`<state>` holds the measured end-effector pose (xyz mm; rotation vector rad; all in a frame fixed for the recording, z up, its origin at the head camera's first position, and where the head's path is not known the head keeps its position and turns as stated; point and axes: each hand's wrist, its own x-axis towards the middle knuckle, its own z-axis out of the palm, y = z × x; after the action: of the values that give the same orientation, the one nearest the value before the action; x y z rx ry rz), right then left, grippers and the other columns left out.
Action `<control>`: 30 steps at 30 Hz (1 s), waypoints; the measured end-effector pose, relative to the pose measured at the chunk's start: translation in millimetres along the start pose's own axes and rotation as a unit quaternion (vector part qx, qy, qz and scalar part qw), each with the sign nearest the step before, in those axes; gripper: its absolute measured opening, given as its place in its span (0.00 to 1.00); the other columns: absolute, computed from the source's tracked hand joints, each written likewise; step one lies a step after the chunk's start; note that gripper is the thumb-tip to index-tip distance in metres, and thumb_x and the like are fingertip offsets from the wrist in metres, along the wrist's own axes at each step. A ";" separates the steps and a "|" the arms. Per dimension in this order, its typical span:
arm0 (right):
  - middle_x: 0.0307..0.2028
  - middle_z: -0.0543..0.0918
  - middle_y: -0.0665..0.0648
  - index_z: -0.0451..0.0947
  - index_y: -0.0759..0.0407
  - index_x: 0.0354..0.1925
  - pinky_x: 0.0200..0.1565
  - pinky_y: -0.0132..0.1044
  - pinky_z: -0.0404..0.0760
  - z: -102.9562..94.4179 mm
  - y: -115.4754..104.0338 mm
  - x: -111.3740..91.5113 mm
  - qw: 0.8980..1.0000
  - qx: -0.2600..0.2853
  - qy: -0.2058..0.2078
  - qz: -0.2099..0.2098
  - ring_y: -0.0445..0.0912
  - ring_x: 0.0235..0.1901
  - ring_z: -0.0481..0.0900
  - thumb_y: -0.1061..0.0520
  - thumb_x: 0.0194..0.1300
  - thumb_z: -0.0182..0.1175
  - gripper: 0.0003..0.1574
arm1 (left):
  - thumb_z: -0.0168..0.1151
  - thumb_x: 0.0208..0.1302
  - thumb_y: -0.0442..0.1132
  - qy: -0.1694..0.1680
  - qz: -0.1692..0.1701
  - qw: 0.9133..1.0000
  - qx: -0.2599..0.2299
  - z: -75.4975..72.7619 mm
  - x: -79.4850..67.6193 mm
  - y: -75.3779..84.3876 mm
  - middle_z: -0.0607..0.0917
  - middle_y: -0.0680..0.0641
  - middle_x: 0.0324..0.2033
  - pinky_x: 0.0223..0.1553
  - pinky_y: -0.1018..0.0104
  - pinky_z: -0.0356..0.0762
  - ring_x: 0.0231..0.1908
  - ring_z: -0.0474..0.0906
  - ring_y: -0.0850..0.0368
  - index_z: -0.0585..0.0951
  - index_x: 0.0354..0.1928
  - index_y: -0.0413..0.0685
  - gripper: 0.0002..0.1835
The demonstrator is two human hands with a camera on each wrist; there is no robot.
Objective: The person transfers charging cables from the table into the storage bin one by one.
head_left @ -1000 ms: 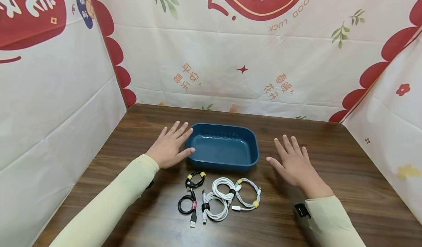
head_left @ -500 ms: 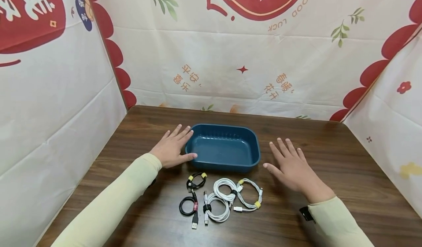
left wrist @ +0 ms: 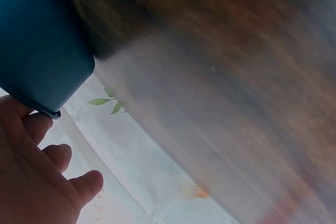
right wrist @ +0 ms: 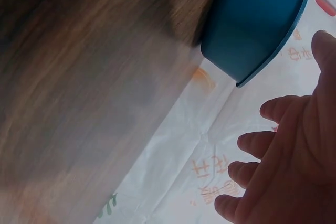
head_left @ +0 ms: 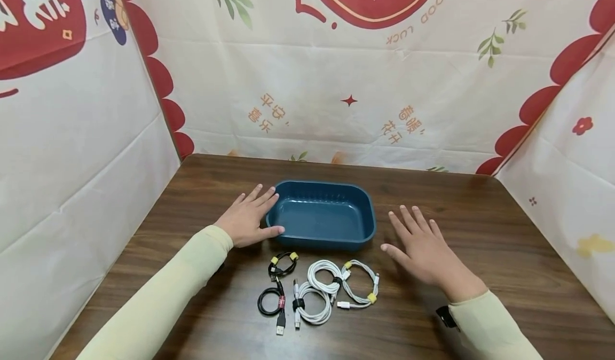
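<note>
A dark blue rectangular plastic basin (head_left: pixel 321 240) stands on the table. My left hand (head_left: pixel 246 220) is spread at its left side, thumb and fingertips right at the rim; the left wrist view shows fingertips close to the basin's rim (left wrist: pixel 44 109). Off the basin's right side, my right hand (head_left: pixel 425 250) hovers palm down with fingers spread, holding nothing. In front of the basin lie two coiled black cables: one with yellow ties (head_left: pixel 282 272), one with a USB plug (head_left: pixel 281 321). Beside them are three white coiled cables: an upper coil (head_left: pixel 311 274), a lower coil (head_left: pixel 317 320) and one with yellow ties (head_left: pixel 353 296).
The brown wood-grain table (head_left: pixel 480 274) is enclosed at the back and sides by a white printed cloth (head_left: pixel 307 71) with red scallops. A small black device (head_left: pixel 447 316) sits at the right wrist, by the pale sleeve (head_left: pixel 490 322).
My left hand has come down slightly toward the basin's rim. The right hand has drifted a little nearer to me. Basin and cables stay in place; the head view shifts slightly.
</note>
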<state>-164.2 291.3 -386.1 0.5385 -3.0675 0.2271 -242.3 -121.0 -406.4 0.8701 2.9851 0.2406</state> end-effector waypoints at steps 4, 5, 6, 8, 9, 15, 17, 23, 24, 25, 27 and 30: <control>0.76 0.49 0.69 0.54 0.61 0.77 0.66 0.72 0.42 3.4 -0.9 -3.1 1.000 -0.004 -0.002 -0.004 0.67 0.75 0.39 0.30 0.72 0.49 0.51 | 0.37 0.60 0.81 -0.004 -0.003 1.000 0.001 2.0 2.2 2.7 0.50 0.51 0.77 0.71 0.38 0.39 0.77 0.39 0.46 0.54 0.79 0.54 0.53; 0.76 0.49 0.69 0.54 0.61 0.77 0.66 0.72 0.42 4.8 -1.4 -3.6 1.000 -0.004 -0.002 -0.006 0.66 0.75 0.39 0.31 0.72 0.50 0.51 | 0.38 0.60 0.81 -0.005 -0.004 1.000 0.002 2.0 2.5 3.3 0.50 0.51 0.77 0.71 0.39 0.39 0.77 0.39 0.46 0.54 0.79 0.54 0.53; 0.76 0.49 0.68 0.55 0.60 0.77 0.66 0.71 0.43 6.6 -1.9 -4.0 1.000 -0.005 -0.001 -0.008 0.66 0.75 0.39 0.31 0.71 0.51 0.50 | 0.39 0.61 0.80 -0.006 -0.004 1.000 0.002 1.3 2.4 3.9 0.51 0.51 0.77 0.71 0.38 0.39 0.77 0.39 0.46 0.55 0.79 0.54 0.53; 0.76 0.49 0.68 0.55 0.59 0.77 0.66 0.71 0.43 10.4 -3.4 -4.6 1.000 -0.007 -0.001 -0.011 0.65 0.75 0.40 0.31 0.71 0.51 0.50 | 0.40 0.61 0.80 -0.008 -0.004 1.000 0.003 0.0 1.8 4.1 0.51 0.50 0.77 0.71 0.38 0.39 0.77 0.39 0.45 0.55 0.78 0.53 0.53; 0.76 0.50 0.68 0.56 0.59 0.76 0.66 0.71 0.43 11.6 -5.0 -5.0 1.000 -0.008 0.001 -0.014 0.66 0.75 0.40 0.31 0.71 0.51 0.50 | 0.40 0.61 0.80 -0.012 -0.005 1.000 0.004 -0.6 1.4 3.9 0.51 0.50 0.77 0.71 0.37 0.39 0.77 0.39 0.46 0.55 0.78 0.53 0.53; 0.76 0.52 0.67 0.58 0.57 0.76 0.66 0.70 0.44 13.8 -14.3 -9.0 1.000 -0.018 0.000 -0.019 0.65 0.75 0.42 0.29 0.70 0.51 0.50 | 0.39 0.61 0.80 -0.017 -0.010 1.000 0.008 -5.9 1.1 3.3 0.50 0.50 0.78 0.71 0.36 0.40 0.76 0.39 0.45 0.54 0.79 0.53 0.53; 0.75 0.53 0.67 0.58 0.57 0.76 0.66 0.70 0.45 14.3 -17.1 -11.5 1.000 -0.020 -0.001 -0.024 0.65 0.75 0.42 0.28 0.69 0.51 0.51 | 0.41 0.61 0.80 -0.013 -0.011 1.000 0.007 -7.6 1.2 4.4 0.50 0.50 0.77 0.71 0.36 0.40 0.76 0.40 0.44 0.54 0.79 0.53 0.53; 0.75 0.54 0.66 0.60 0.56 0.75 0.67 0.69 0.47 14.8 -24.4 -18.2 0.999 -0.026 -0.006 -0.036 0.64 0.75 0.44 0.25 0.68 0.49 0.52 | 0.42 0.64 0.77 -0.016 -0.012 1.000 0.002 -9.2 0.5 7.2 0.50 0.49 0.77 0.70 0.35 0.40 0.76 0.40 0.43 0.54 0.79 0.52 0.51; 0.75 0.54 0.66 0.60 0.56 0.75 0.66 0.69 0.48 15.1 -25.1 -19.2 0.999 -0.027 -0.007 -0.037 0.64 0.75 0.44 0.25 0.68 0.49 0.52 | 0.43 0.64 0.77 -0.017 -0.012 1.000 0.001 -8.9 0.2 7.6 0.49 0.49 0.78 0.70 0.35 0.40 0.76 0.40 0.43 0.54 0.79 0.52 0.51; 0.75 0.54 0.65 0.60 0.56 0.75 0.67 0.69 0.47 15.4 -25.6 -20.3 0.999 -0.028 -0.009 -0.038 0.64 0.75 0.44 0.25 0.68 0.49 0.52 | 0.43 0.64 0.77 -0.019 -0.013 1.000 0.001 -8.6 -0.1 7.8 0.49 0.49 0.78 0.70 0.35 0.40 0.76 0.39 0.43 0.54 0.79 0.52 0.51; 0.75 0.55 0.65 0.61 0.55 0.75 0.67 0.68 0.48 16.1 -26.6 -22.1 0.999 -0.031 -0.011 -0.039 0.63 0.75 0.44 0.25 0.67 0.50 0.52 | 0.43 0.65 0.76 -0.020 -0.015 1.000 -0.001 -8.1 -0.6 8.4 0.49 0.49 0.78 0.70 0.35 0.40 0.76 0.39 0.44 0.53 0.79 0.52 0.50; 0.75 0.56 0.65 0.62 0.55 0.75 0.66 0.69 0.49 17.5 -27.9 -24.1 0.998 -0.032 -0.010 -0.045 0.64 0.75 0.45 0.25 0.66 0.52 0.52 | 0.44 0.65 0.75 -0.020 -0.015 1.000 -0.002 -7.3 -0.8 8.5 0.49 0.49 0.78 0.70 0.35 0.40 0.76 0.39 0.43 0.53 0.79 0.52 0.50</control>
<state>-131.9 270.9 -400.6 0.6784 -3.0486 0.1202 -237.6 -115.4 -397.9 0.8200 2.9564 0.2266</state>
